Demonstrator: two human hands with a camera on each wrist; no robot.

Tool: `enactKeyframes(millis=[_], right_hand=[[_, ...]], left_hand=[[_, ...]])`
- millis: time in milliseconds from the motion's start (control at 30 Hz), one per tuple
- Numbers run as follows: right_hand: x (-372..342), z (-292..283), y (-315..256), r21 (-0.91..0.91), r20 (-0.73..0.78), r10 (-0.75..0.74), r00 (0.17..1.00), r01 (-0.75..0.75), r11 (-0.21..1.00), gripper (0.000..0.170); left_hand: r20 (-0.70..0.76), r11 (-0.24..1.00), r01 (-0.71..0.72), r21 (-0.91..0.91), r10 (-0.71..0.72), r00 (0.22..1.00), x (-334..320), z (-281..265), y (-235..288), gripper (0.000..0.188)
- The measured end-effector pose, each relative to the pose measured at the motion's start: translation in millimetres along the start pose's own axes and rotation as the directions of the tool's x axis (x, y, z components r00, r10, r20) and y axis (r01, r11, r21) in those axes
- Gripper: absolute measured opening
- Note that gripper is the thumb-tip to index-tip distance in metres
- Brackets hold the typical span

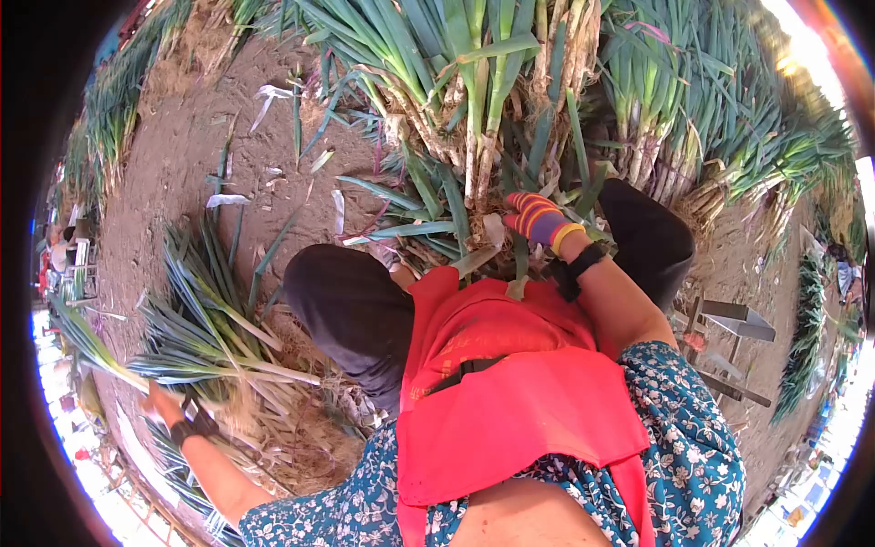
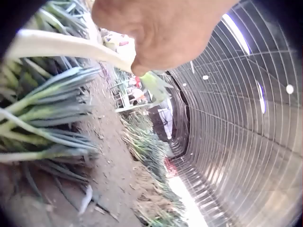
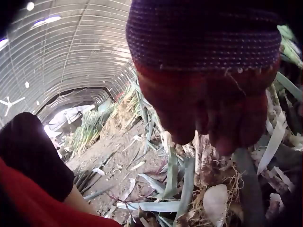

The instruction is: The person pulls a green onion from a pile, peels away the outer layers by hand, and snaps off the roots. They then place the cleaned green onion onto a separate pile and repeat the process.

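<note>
Curved tunnel roof, ribbed, grayish, bright slits of light in it. Brown dirt floor with pale scraps. Metal stool-like frame at the head view's right. White fan overhead, right wrist view.

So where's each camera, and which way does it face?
Head: on the head, looking down at apron, knees, left hand, right hand and leeks.
Left wrist: strapped there, past that hand, holding a leek, toward the roof.
Right wrist: strapped there, past the glove to roots, with knee and apron.
Both wrist views share the arched roof.
</note>
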State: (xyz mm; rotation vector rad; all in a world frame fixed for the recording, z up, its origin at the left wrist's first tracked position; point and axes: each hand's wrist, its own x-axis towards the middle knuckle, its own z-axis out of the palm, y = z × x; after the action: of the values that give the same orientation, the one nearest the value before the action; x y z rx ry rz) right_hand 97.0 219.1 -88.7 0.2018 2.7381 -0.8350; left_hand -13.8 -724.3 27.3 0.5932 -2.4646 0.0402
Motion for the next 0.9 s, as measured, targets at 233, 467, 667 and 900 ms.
enactKeyframes(millis=[233,467,667,900], right_hand=[[57.5,31.4,36.4,0.091,-0.082,0.095,0.992,-0.088,0.992,0.057],[122.6,26.7,25.5,0.606,-0.030,0.481,0.876,-0.367,0.706,0.075],[163.8,45.0,32.6,0.886,0.266,0.509,0.819,-0.416,0.206,0.058],[43.0,-39.0,-50.0,0.994,0.063,0.228,0.972,-0.040,-0.103,0.017]], left_hand=[[0.510,0.864,0.335,-0.377,-0.108,0.853,-82.5,-13.3,102.9,0.033],[0.665,0.283,0.602,-0.747,0.337,0.666,-179.4,-137.9,481.7,0.022],[0.635,0.117,0.786,-0.607,0.666,0.391,-250.3,-157.9,606.3,0.019],[0.617,0.147,0.860,-0.489,0.755,0.222,-299.7,-134.9,644.1,0.021]])
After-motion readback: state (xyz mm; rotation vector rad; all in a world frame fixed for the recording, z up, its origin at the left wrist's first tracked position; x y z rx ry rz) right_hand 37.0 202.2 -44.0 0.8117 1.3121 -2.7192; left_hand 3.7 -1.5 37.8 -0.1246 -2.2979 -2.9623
